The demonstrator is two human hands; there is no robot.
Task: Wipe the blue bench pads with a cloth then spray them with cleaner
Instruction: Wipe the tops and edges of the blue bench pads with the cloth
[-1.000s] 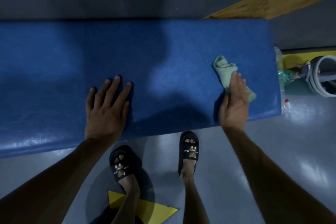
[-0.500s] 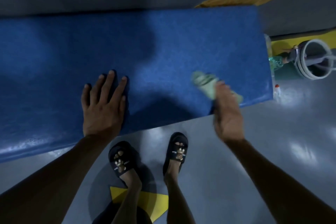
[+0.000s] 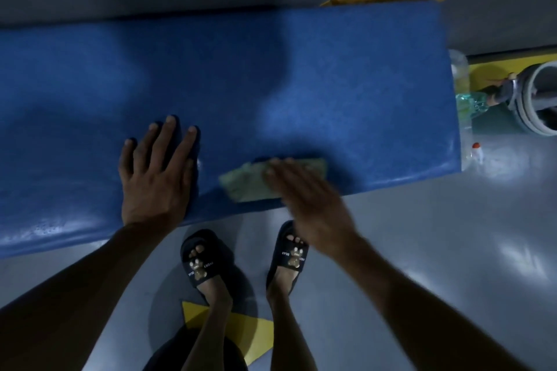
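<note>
— What are the hands doing?

— The left hand lies flat and spread, palm down, on the blue bench pad at centre left of the frame, gripping nothing. I judge it is a brace for the lean over the bench. The right hand, blurred, presses flat-fingered on the green cloth at the pad's near edge, just right of the left hand. The fingers lie over the cloth, not curled round it; that suits pushing it along the surface.

— So this is the wiping step?

— It looks so. No cleaner is in either hand.

— Where does the pad sit?

— It crosses the frame from the left edge to the right, above the person's sandals on the grey floor.

— Any containers?

— At the pad's right end, a clear plastic bottle, contents unclear, and below it a small bottle with a red cap. Whether either is the cleaner, I cannot tell. A grey ring-shaped object sits at the right edge.
</note>
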